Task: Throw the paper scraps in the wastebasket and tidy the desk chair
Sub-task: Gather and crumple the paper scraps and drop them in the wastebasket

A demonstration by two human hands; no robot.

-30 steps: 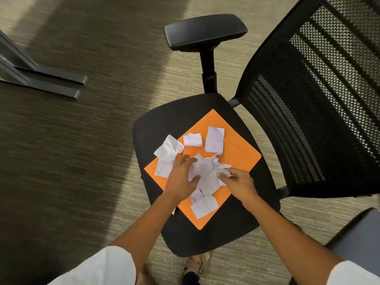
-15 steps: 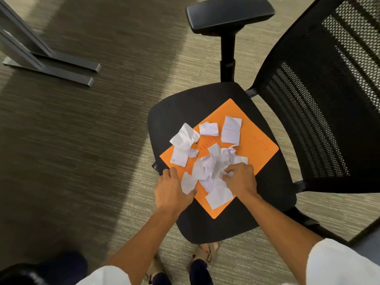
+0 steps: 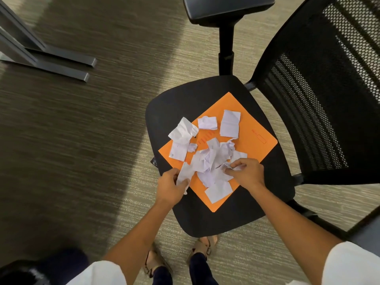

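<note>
A black desk chair (image 3: 236, 221) stands on the carpet with an orange folder (image 3: 255, 149) lying on its seat. Several white paper scraps (image 3: 211, 161) are heaped on the folder, and a few lie apart at its upper left, such as a flat one (image 3: 229, 124). My left hand (image 3: 170, 187) grips a long scrap at the heap's left edge. My right hand (image 3: 245, 173) pinches crumpled scraps at the heap's right side. No wastebasket can be made out for certain.
The chair's mesh back (image 3: 329, 89) rises at the right and its armrest (image 3: 228, 7) at the top. Dark desk feet (image 3: 61, 66) lie on the carpet at upper left. A dark rounded object (image 3: 43, 266) sits at bottom left. My sandalled feet (image 3: 203, 245) stand before the seat.
My left hand has closed on a long scrap at the heap's left edge. My right hand has drawn scraps together at the right. The view has shifted slightly.
</note>
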